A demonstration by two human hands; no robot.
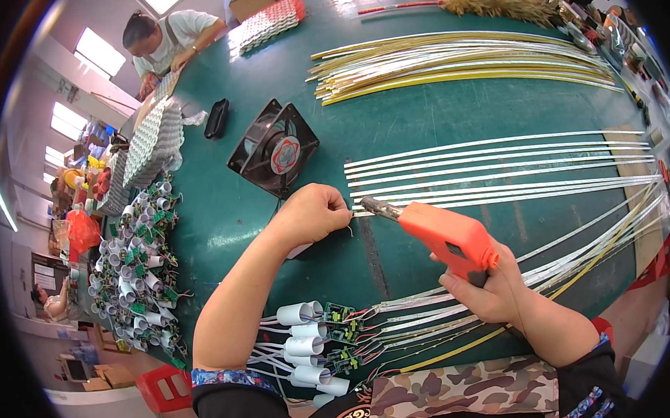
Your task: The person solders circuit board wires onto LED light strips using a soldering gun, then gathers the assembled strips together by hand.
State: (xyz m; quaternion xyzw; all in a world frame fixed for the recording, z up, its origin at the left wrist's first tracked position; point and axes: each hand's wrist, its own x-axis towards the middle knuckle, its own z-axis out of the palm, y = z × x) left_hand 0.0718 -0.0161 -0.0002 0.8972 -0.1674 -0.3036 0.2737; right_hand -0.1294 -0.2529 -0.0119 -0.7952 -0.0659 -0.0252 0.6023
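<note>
My right hand [491, 284] grips an orange soldering gun [448, 234] by its handle. The metal barrel points left, its tip close to the left ends of the white LED strips [454, 198]. My left hand [313, 214] is closed in a pinch beside those ends; a thin wire end shows below the fingertips, but what they pinch is hidden. A white cylinder [299, 250] is partly covered under that hand. Nearer my body lie several white lamp housings [304, 346] with green circuit boards [344, 332], wired to more strips [429, 321].
A black fan [276, 148] stands just beyond my left hand, near a black case [217, 118]. Housings and boards are heaped [139, 270] at the left, by stacked egg-crate trays [153, 142]. A strip bundle [456, 62] lies at the back. Another person [167, 41] works at the far left.
</note>
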